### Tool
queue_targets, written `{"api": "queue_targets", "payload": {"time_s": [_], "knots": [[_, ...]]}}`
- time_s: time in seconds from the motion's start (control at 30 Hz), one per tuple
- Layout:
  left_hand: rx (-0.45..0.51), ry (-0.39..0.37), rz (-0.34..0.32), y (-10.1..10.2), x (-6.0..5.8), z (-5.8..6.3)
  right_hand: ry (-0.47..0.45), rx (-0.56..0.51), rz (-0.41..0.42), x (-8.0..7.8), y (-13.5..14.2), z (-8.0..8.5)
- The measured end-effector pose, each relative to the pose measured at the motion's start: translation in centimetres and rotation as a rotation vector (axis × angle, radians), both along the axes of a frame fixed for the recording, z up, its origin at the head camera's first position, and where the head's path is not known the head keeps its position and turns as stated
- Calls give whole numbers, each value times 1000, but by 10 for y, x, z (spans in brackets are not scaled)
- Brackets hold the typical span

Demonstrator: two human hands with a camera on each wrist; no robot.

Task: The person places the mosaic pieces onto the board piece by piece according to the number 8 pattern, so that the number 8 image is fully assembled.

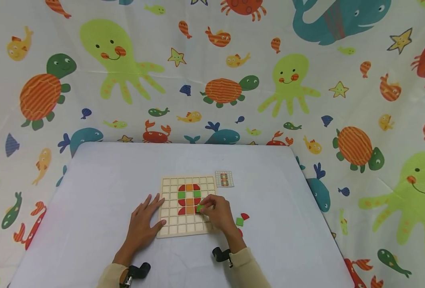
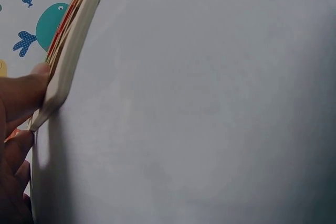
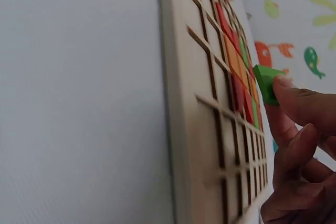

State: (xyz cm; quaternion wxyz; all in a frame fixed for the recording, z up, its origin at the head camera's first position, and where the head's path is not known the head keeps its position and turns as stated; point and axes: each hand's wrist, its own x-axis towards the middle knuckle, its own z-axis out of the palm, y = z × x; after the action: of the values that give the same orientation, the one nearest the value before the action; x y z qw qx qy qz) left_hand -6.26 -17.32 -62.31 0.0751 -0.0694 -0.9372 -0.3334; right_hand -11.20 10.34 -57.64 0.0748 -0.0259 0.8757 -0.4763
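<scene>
A wooden grid board (image 1: 170, 229) lies on the table, with red quarter-round, orange and green tiles set in its middle cells. My right hand (image 1: 219, 214) pinches a green square tile (image 3: 268, 84) between thumb and fingertips. In the right wrist view this tile is held just above the board, over the lower right of the coloured pattern. My left hand (image 1: 142, 224) lies spread at the board's left side, thumb and fingertips touching its edge. In the left wrist view the thumb (image 2: 23, 95) rests against the board's rim.
A small pattern card (image 1: 224, 179) lies by the board's upper right corner. Right of my right hand are a loose green square (image 1: 239, 222), a red quarter-round piece (image 1: 245, 216) and another red piece (image 1: 240, 232). A sea-animal cloth (image 1: 198, 40) hangs behind the white table (image 1: 288, 240).
</scene>
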Motion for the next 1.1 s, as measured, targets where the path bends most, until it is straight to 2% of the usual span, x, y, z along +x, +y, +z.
{"api": "queue_targets", "payload": {"time_s": [0.27,0.73,1.1], "knots": [[13,30,-7,0,1,0,38,61,58,16,-33,-11],[6,41,-6,-2,1,-2,89,285,21,29,-63,-12],[8,46,-12,-2,0,-5,100,286,41,29,-67,-13]]}}
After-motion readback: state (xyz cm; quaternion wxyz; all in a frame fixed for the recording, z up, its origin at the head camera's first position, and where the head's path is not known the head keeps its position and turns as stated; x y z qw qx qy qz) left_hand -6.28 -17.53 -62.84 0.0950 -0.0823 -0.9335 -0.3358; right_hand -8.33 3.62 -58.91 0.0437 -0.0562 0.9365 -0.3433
